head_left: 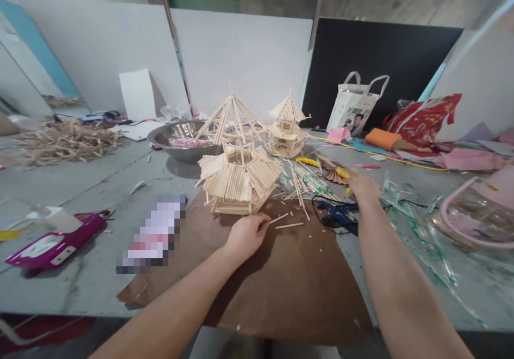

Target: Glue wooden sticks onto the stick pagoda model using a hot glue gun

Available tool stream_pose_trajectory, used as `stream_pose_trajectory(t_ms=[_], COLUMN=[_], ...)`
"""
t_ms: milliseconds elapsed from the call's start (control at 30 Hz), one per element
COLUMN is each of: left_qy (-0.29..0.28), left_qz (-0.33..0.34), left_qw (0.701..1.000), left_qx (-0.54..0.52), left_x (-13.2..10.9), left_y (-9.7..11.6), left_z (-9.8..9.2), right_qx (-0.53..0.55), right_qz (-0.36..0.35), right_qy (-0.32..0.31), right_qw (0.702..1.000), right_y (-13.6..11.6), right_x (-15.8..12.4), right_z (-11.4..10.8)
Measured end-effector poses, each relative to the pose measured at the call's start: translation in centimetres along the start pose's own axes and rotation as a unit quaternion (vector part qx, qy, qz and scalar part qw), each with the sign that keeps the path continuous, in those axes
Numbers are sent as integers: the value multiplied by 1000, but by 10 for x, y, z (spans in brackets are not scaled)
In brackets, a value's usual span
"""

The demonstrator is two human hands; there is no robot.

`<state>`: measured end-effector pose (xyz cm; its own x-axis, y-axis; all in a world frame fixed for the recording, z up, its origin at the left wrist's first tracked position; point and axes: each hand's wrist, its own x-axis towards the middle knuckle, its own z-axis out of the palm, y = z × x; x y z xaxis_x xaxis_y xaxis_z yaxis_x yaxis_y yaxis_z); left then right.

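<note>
My left hand (248,237) rests on the brown board (297,273), fingers pinched at the end of a thin wooden stick (278,218). Another loose stick (289,225) lies just to its right. Directly behind that hand stands a wooden stick pavilion model (241,179), with a lower tiled roof and an open frame of roof ribs on top. My right hand (364,188) reaches out to the right, its fingers closed around a small yellow-handled tool (343,173) whose kind I cannot make out. Beneath that wrist lies a dark blue tool (339,213) with a black cord.
A second stick pavilion (287,128) stands behind, beside a metal bowl (172,147). Loose sticks and clear plastic wrappers (425,241) litter the right. At left are a phone with a blurred screen (155,233), a purple power strip (60,244) and a stick pile (72,142).
</note>
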<state>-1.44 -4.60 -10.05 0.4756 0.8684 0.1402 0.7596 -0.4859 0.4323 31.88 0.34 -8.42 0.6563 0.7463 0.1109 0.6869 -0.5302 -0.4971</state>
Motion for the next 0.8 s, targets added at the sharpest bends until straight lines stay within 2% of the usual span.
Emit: stream_pose_trajectory(t_ms=[100, 233, 333, 433, 600, 700, 800], left_qy=[-12, -18, -20, -18, -9, -2, 9], left_qz=[1, 6, 8, -1, 5, 15, 33], left_qw=[1000, 999, 999, 999, 999, 1000, 999], left_qx=[22, 36, 39, 43, 31, 10, -17], left_x=[0, -1, -1, -1, -1, -2, -4], left_y=[2, 2, 1, 0, 0, 1, 1], left_z=[0, 0, 0, 1, 2, 1, 0], right_qx=[-48, -81, -115, -136, -125, -113, -98], right_qz=[-61, -180, -211, -220, -238, -227, -204], right_qy=[8, -79, -132, -161, -219, -223, -194], right_qw=[997, 977, 962, 952, 938, 941, 955], right_y=[-29, -72, -89, -90, -83, -81, -80], right_x=[-11, -36, -54, -62, -59, -53, -45], right_z=[-6, 6, 22, 34, 42, 37, 19])
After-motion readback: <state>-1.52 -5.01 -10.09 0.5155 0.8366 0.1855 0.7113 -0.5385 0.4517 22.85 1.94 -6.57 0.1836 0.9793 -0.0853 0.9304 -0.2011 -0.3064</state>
